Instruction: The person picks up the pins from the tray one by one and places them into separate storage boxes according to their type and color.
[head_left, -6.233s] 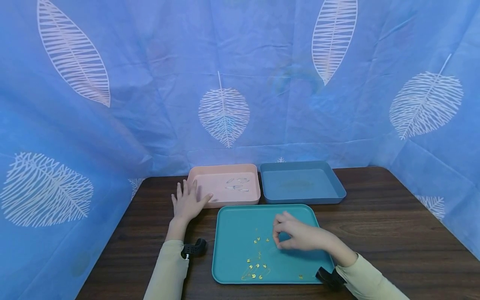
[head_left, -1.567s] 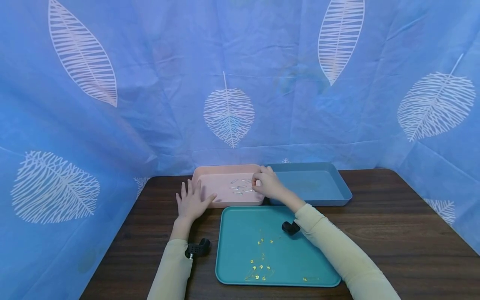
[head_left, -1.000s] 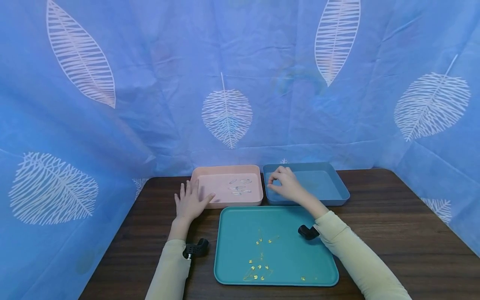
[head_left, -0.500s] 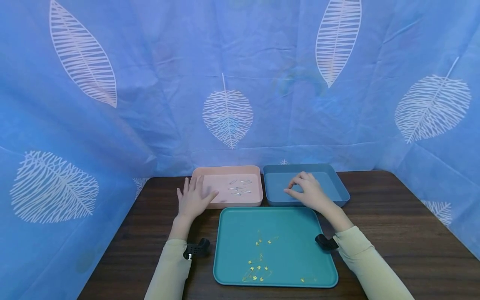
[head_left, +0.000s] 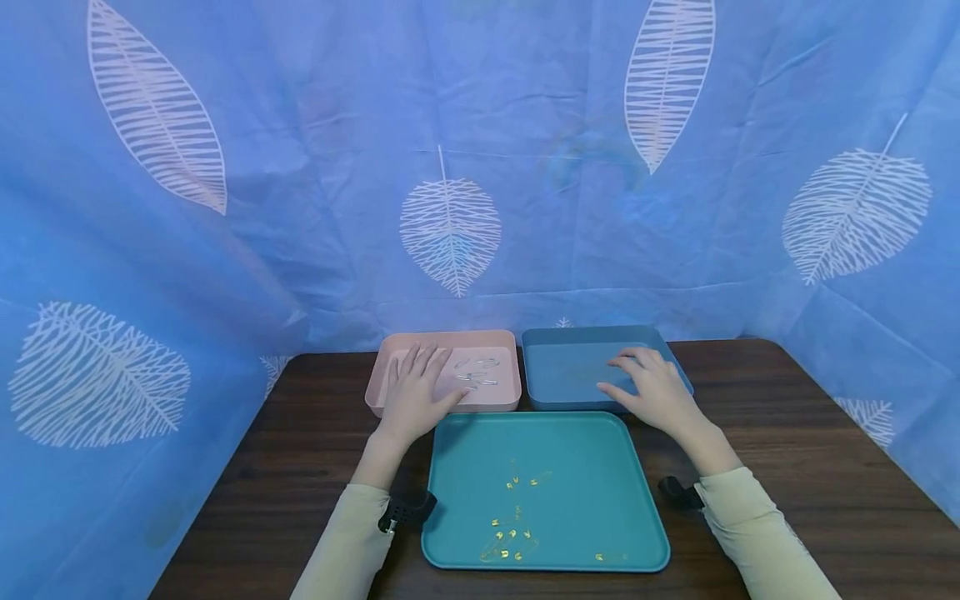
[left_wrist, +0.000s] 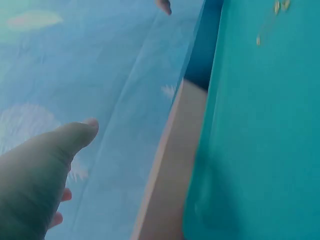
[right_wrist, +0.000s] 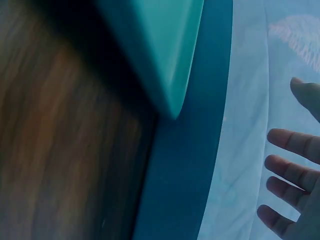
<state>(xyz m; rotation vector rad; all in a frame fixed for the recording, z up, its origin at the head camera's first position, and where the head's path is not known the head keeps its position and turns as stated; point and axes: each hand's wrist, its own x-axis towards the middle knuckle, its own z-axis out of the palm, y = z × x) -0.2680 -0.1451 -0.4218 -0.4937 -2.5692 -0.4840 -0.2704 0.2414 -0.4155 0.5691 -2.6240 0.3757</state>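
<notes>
My left hand (head_left: pixel 411 400) is over the left part of the pink tray (head_left: pixel 491 407), palm down with fingers spread. Several slim silver looped pins (head_left: pixel 477 379) lie on that tray's right side. Over the right part of the blue tray (head_left: pixel 562 371) is my right hand (head_left: pixel 660 396), fingers apart and holding nothing. Nearer me, small gold safety pins (head_left: pixel 513 535) are scattered across the teal tray (head_left: pixel 585 467), mostly at its left, with one at the lower right. In the right wrist view the right hand's fingers (right_wrist: pixel 290 172) are parted beside the blue tray's wall (right_wrist: pixel 185 165).
All three trays stand on a dark wooden table (head_left: pixel 750 417). Behind it hangs a blue curtain (head_left: pixel 337 208) with white leaf prints. The pink and blue trays stand side by side at the table's far edge. Each wrist carries a black camera (head_left: pixel 408 508).
From the pink tray, my right hand has moved right over the blue tray, and its pinched fingers have parted. My left hand has shifted right, further over the pink tray.
</notes>
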